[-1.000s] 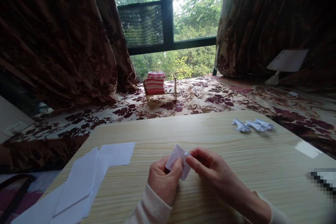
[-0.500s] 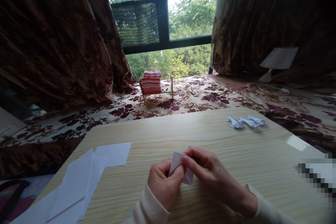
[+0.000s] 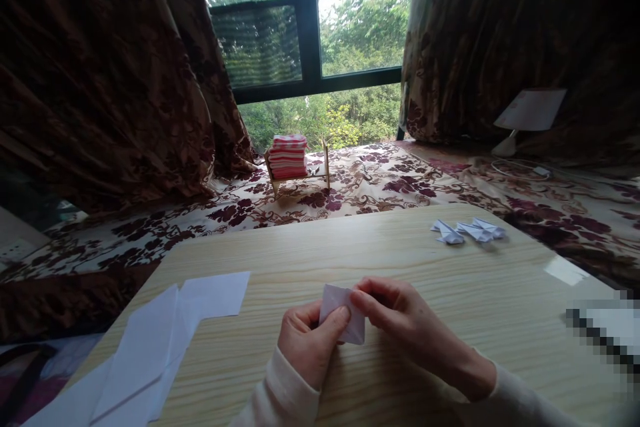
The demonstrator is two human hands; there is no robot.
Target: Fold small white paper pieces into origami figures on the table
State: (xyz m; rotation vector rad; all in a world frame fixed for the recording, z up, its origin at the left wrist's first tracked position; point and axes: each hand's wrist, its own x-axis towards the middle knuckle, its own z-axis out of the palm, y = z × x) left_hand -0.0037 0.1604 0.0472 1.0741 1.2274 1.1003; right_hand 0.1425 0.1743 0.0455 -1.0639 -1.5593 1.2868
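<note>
One small folded paper point(image 3: 356, 325) is held over the table point(image 3: 280, 253), between its left and right edges; left hand point(image 3: 307, 347) is closed on it, thumb laid across the front; right hand point(image 3: 407, 313) pinches its upper right corner between thumb and forefinger. Loose white sheets point(image 3: 143, 340) overlap along the table's left edge; small folded pieces point(image 3: 477, 233) sit near the far right corner.
</note>
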